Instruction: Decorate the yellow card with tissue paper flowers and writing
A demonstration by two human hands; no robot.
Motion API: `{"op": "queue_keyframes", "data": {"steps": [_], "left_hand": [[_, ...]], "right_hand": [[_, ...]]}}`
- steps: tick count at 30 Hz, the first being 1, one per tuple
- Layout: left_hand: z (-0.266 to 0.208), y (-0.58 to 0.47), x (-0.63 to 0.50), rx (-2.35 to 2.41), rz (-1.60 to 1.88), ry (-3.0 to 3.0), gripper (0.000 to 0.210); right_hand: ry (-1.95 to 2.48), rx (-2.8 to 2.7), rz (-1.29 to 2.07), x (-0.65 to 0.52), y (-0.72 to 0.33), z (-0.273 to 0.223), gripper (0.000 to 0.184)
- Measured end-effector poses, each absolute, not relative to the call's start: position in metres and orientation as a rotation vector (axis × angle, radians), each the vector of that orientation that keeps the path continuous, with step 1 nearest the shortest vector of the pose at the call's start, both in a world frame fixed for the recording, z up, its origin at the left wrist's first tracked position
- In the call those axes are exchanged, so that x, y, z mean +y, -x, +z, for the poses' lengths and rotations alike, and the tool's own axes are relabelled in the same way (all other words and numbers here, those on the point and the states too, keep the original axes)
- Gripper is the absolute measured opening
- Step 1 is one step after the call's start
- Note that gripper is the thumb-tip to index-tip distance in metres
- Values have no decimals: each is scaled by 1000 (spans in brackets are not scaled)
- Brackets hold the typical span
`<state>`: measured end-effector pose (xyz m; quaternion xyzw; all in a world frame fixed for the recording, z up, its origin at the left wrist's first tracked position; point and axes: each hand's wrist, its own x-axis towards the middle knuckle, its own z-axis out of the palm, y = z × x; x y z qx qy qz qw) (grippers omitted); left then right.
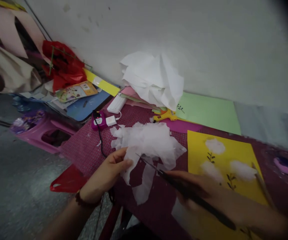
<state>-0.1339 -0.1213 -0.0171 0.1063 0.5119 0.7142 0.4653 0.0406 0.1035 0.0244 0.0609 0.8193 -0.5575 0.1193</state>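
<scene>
My left hand (pixel 110 171) pinches the edge of a thin white tissue sheet (pixel 130 168) between thumb and fingers. In my right hand (pixel 198 188) are what look like black-handled scissors (pixel 176 185), seen edge-on, their thin metal tip pointing at the tissue beside my left fingertips. A heap of crumpled white tissue (pixel 148 138) lies just beyond both hands. One loose tissue strip (pixel 144 186) hangs down toward the near side. Under and beside my right forearm is a yellow sheet (pixel 196 150) bearing fluffy white tufts (pixel 215 146) and dark leafy stems.
On the maroon table (pixel 84 146) are a purple power socket (pixel 99 120) with a black cord, a yellow glue gun (pixel 165 115) and a green sheet (pixel 211 111). Crumpled white paper (pixel 153 78) stands against the wall. A pink stool (pixel 46 133) is at left.
</scene>
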Motion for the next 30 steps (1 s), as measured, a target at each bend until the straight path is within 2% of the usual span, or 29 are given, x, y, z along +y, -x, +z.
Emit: {"op": "queue_keyframes", "data": {"steps": [5, 12, 21, 27, 30], "left_hand": [[-17, 144, -118, 1266, 1685, -241, 35], [-11, 151, -109, 1274, 1628, -248, 30], [-11, 152, -104, 1291, 1615, -255, 31], [-11, 154, -120, 1385, 1554, -91, 23], [-9, 156, -124, 1427, 1624, -68, 23]], "right_hand": [[-143, 1908, -1793, 111, -25, 7, 61], [-139, 1768, -1911, 113, -11, 8, 80], [-264, 1735, -1954, 109, -15, 3, 81], [-326, 1741, -1971, 109, -12, 5, 81], [-234, 1765, -1952, 110, -9, 7, 75]]}}
